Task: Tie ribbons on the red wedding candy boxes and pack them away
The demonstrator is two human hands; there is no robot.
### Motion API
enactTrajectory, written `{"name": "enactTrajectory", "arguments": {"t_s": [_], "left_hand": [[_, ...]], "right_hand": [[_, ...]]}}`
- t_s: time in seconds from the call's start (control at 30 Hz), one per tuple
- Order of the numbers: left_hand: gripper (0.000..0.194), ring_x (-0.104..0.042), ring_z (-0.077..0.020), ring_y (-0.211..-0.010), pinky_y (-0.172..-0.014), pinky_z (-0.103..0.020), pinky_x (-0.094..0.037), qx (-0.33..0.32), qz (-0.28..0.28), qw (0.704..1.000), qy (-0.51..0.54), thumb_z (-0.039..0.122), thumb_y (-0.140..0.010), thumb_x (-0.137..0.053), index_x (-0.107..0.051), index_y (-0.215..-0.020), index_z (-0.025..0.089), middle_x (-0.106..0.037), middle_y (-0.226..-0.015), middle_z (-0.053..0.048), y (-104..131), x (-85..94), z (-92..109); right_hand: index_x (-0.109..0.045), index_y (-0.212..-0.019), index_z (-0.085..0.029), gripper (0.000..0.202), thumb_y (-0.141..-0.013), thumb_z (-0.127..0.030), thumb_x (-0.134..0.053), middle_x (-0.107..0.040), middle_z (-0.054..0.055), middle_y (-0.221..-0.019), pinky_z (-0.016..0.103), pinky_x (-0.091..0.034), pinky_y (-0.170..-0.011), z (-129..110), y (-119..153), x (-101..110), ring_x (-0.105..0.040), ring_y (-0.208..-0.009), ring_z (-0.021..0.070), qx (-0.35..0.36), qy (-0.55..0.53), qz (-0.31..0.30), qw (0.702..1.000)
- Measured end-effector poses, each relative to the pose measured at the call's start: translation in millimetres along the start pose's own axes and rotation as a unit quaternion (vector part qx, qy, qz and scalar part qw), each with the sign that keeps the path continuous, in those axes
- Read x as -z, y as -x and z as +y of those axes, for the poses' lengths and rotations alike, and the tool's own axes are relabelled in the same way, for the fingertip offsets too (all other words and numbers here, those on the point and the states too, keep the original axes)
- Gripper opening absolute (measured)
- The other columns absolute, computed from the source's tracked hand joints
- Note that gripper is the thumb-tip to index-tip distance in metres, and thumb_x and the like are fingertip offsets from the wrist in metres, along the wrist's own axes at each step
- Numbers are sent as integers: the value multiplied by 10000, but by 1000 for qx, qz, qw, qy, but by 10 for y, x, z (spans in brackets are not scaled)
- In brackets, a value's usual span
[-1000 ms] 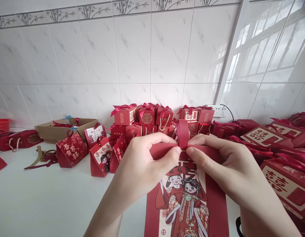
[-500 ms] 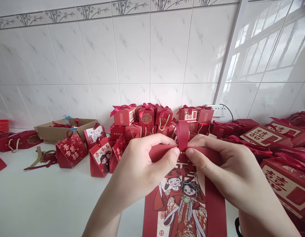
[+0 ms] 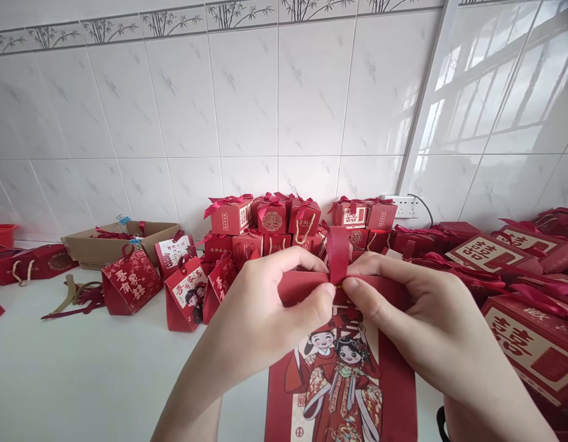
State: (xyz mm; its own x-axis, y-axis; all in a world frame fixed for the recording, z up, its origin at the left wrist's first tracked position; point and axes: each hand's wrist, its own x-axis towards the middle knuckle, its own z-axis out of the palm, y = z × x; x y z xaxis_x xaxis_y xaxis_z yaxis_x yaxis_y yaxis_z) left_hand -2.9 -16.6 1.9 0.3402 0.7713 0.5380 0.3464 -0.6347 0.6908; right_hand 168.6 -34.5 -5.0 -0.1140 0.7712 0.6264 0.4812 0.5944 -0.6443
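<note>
A red gift box (image 3: 343, 380) printed with a cartoon couple in traditional dress stands upright in front of me. From its top edge rises a looped red strap (image 3: 338, 252). My left hand (image 3: 284, 301) pinches the top edge just left of the strap, thumb in front and fingers behind. On the other side of the strap, my right hand (image 3: 403, 307) grips the same edge in the same way. Both thumbs meet near a small gold-coloured spot at the strap's base. The fingertips behind the box are partly hidden.
Stacked red gift boxes (image 3: 270, 218) stand against the tiled wall, and more boxes (image 3: 532, 344) are heaped at the right. Small triangular boxes (image 3: 132, 282), ribbons (image 3: 79, 294) and a cardboard carton (image 3: 88, 252) lie at the left on the white table (image 3: 81, 380). A power strip (image 3: 401, 207) sits behind.
Both hands keep their hold on the box's top edge. The box has shifted very slightly left, and the strap's base sits slightly lower between the thumbs.
</note>
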Motion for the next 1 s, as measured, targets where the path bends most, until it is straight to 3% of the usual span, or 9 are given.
{"name": "enactTrajectory", "arguments": {"t_s": [0.17,0.37,0.6,0.83,1.0], "left_hand": [[59,-517,-81,-485,-377,-145,-373,0,-4,1000,-31,263,-776,-573,-605,-758,217,-601,-632,37,-17,23,10],[63,-464,-55,-404,-350,-133,-331,-14,-6,1000,-26,271,-795,-561,-599,-773,226,-546,-530,68,-9,30,32],[82,-453,-50,-420,-375,-133,-338,-20,-14,1000,-15,282,-812,-545,-592,-793,218,-530,-529,70,3,37,19],[91,-514,-73,-538,-447,-142,-400,-26,-14,999,-23,298,-813,-551,-592,-813,217,-605,-683,38,7,48,2],[96,-452,-58,-464,-396,-135,-374,-8,-33,999,21,319,-828,-537,-574,-825,231,-551,-614,57,20,36,-12]], "right_hand": [[-645,-746,-198,192,-835,-334,-543,-595,11,-533,213,-485,-479,12,1,-24,-639,-657,189,14,28,6,999],[-650,-755,-196,179,-829,-327,-552,-681,45,-752,205,-491,-496,20,12,0,-642,-709,185,33,40,26,998],[-632,-751,-187,192,-840,-330,-540,-629,28,-609,202,-499,-499,10,20,10,-639,-665,176,36,25,9,999],[-615,-751,-185,185,-844,-324,-535,-660,38,-704,192,-493,-486,1,26,4,-623,-622,148,27,12,7,1000],[-615,-752,-188,183,-843,-326,-537,-653,35,-703,186,-487,-473,3,38,8,-618,-610,143,26,9,7,1000]]}}
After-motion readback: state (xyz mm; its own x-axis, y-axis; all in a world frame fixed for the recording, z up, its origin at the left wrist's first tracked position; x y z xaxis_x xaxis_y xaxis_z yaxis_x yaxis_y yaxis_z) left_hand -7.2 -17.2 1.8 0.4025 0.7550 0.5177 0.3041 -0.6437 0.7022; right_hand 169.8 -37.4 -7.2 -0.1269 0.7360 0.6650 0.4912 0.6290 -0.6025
